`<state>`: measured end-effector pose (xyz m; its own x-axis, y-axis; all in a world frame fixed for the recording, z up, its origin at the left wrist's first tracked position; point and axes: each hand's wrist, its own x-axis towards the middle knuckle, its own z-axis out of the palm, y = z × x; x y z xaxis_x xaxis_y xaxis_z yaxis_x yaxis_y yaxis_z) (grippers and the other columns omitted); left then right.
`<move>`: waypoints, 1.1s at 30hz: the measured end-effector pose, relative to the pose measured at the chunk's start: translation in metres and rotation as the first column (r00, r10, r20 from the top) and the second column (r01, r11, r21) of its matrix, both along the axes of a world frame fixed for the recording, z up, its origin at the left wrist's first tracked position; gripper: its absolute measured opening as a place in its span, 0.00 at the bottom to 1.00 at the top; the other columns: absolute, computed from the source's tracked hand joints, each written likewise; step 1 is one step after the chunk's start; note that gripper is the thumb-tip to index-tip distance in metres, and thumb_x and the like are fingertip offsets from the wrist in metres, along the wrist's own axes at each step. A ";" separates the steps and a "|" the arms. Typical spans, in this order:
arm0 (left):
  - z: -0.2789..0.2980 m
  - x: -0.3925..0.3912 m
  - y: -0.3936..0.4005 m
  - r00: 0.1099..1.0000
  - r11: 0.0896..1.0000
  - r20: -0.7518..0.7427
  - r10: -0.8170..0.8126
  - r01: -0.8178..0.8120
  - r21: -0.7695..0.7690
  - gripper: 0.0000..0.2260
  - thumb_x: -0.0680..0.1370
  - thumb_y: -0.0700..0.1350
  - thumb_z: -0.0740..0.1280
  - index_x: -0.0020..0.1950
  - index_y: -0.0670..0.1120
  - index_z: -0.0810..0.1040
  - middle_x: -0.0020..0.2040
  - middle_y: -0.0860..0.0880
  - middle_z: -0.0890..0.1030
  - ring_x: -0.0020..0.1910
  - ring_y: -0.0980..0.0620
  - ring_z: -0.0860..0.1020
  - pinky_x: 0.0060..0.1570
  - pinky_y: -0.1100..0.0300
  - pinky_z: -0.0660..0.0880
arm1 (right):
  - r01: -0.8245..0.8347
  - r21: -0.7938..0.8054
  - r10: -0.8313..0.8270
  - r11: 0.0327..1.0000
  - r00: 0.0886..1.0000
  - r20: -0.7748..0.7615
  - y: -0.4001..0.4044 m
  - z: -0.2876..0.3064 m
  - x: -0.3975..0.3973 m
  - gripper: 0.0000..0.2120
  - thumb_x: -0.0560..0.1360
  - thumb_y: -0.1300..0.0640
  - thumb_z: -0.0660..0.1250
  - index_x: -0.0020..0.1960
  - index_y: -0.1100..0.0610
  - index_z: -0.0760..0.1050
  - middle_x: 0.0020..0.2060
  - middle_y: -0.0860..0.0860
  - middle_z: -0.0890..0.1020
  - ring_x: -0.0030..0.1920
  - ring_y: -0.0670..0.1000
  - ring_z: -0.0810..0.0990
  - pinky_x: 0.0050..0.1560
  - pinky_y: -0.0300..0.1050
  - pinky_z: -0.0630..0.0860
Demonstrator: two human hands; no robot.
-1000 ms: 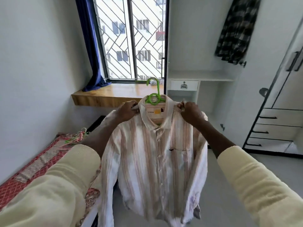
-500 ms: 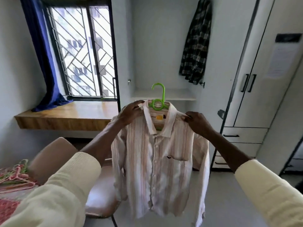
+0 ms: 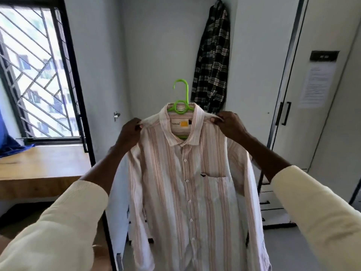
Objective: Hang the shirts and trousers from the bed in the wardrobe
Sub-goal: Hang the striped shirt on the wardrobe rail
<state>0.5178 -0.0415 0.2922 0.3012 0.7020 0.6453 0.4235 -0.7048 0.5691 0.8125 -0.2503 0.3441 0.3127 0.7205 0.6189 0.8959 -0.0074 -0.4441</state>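
Striped shirt [image 3: 187, 184] hangs lengthwise downward, front facing the camera, both hands' fingers [image 3: 136, 125] pinching its shoulders.

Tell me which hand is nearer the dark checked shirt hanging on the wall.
Right. The right hand pinches the striped shirt at its shoulder, just below the checked shirt. The left hand grips the opposite shoulder, farther off toward the window.

Place: you are in a home bedroom.
Far right: white wardrobe [image 3: 320, 94] with closed doors, drawers below.
Far wall: checked shirt [image 3: 213, 61] hanging.
Left: grilled window [image 3: 33, 75], blue curtain [image 3: 7, 141], wooden ledge [image 3: 43, 165] beneath.
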 end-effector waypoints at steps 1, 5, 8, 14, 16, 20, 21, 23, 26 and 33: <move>0.010 0.012 0.020 1.000 1.000 0.026 0.009 -0.009 0.018 0.04 0.79 0.35 0.63 0.48 0.38 0.77 0.43 0.41 0.80 0.42 0.45 0.77 0.41 0.54 0.69 | 0.002 -0.024 -0.002 1.000 1.000 0.002 0.017 0.009 0.008 0.13 0.79 0.52 0.67 0.45 0.63 0.78 0.38 0.55 0.80 0.40 0.55 0.77 0.38 0.49 0.72; 0.059 0.063 0.110 0.992 0.995 0.125 0.016 -0.028 0.091 0.04 0.77 0.34 0.65 0.48 0.35 0.78 0.45 0.37 0.81 0.45 0.42 0.79 0.45 0.51 0.72 | 0.075 -0.140 -0.066 0.987 0.996 0.063 0.093 0.046 0.052 0.12 0.81 0.47 0.63 0.47 0.55 0.71 0.40 0.51 0.76 0.42 0.53 0.75 0.36 0.46 0.66; 0.097 0.092 0.165 0.992 0.991 0.127 -0.017 0.000 0.134 0.05 0.77 0.35 0.66 0.51 0.36 0.80 0.47 0.37 0.82 0.48 0.42 0.80 0.45 0.56 0.69 | 0.110 -0.160 -0.095 0.981 0.991 0.097 0.134 0.056 0.089 0.15 0.82 0.46 0.60 0.54 0.59 0.72 0.47 0.56 0.79 0.45 0.56 0.77 0.42 0.46 0.68; 0.149 0.141 0.264 0.977 0.990 0.197 -0.077 0.053 0.127 0.06 0.75 0.41 0.73 0.47 0.39 0.81 0.44 0.44 0.83 0.43 0.52 0.77 0.40 0.62 0.67 | 0.187 0.014 -0.187 0.982 0.971 0.148 0.216 0.069 0.135 0.14 0.83 0.49 0.59 0.52 0.59 0.75 0.41 0.56 0.79 0.43 0.59 0.79 0.40 0.48 0.70; 0.156 0.156 0.292 0.942 0.998 0.331 -0.063 0.050 0.049 0.09 0.73 0.46 0.76 0.43 0.42 0.80 0.39 0.49 0.80 0.37 0.56 0.75 0.35 0.65 0.68 | 0.216 0.132 -0.235 0.967 0.961 0.145 0.241 0.080 0.150 0.14 0.82 0.50 0.60 0.49 0.60 0.75 0.39 0.59 0.80 0.41 0.62 0.79 0.39 0.50 0.72; 0.168 0.197 0.357 0.880 0.971 0.476 0.002 0.112 -0.212 0.21 0.75 0.57 0.72 0.31 0.46 0.69 0.29 0.50 0.70 0.31 0.51 0.70 0.30 0.60 0.63 | 0.266 0.278 -0.313 0.923 0.939 0.140 0.310 0.123 0.203 0.14 0.81 0.49 0.61 0.52 0.59 0.78 0.46 0.61 0.83 0.45 0.64 0.80 0.44 0.51 0.73; 0.171 0.205 0.371 0.873 0.941 0.486 -0.037 0.194 -0.277 0.19 0.75 0.56 0.72 0.31 0.47 0.71 0.28 0.50 0.72 0.31 0.50 0.72 0.31 0.61 0.64 | 0.276 0.300 -0.322 0.913 0.939 0.118 0.324 0.136 0.214 0.15 0.81 0.49 0.61 0.54 0.59 0.79 0.47 0.61 0.83 0.47 0.63 0.80 0.47 0.51 0.73; 0.183 0.224 0.404 0.853 0.852 0.499 -0.154 0.370 -0.369 0.12 0.73 0.52 0.75 0.42 0.44 0.81 0.35 0.46 0.83 0.38 0.48 0.81 0.36 0.63 0.74 | 0.275 0.352 -0.328 0.895 0.939 0.101 0.354 0.169 0.236 0.15 0.81 0.49 0.62 0.52 0.60 0.79 0.47 0.60 0.83 0.49 0.62 0.80 0.48 0.51 0.72; 0.214 0.260 0.447 0.815 0.772 0.501 -0.291 0.509 -0.380 0.17 0.73 0.47 0.74 0.57 0.38 0.82 0.50 0.38 0.84 0.48 0.41 0.83 0.49 0.53 0.79 | 0.268 0.410 -0.352 0.872 0.925 0.145 0.393 0.220 0.265 0.15 0.81 0.50 0.62 0.46 0.62 0.79 0.45 0.59 0.83 0.49 0.61 0.80 0.46 0.49 0.69; 0.288 0.353 0.532 0.779 0.798 0.456 -0.430 0.564 -0.212 0.23 0.69 0.39 0.76 0.62 0.41 0.75 0.49 0.39 0.84 0.45 0.39 0.84 0.44 0.47 0.81 | 0.348 0.509 -0.476 0.787 0.868 0.143 0.463 0.313 0.329 0.13 0.78 0.48 0.63 0.52 0.57 0.78 0.53 0.59 0.82 0.54 0.63 0.79 0.53 0.53 0.75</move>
<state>0.8711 0.4905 0.5802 0.4547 0.7036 0.5461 -0.2229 -0.5037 0.8346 1.1410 0.2123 0.6572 0.3026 0.1762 0.9367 0.9324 -0.2583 -0.2526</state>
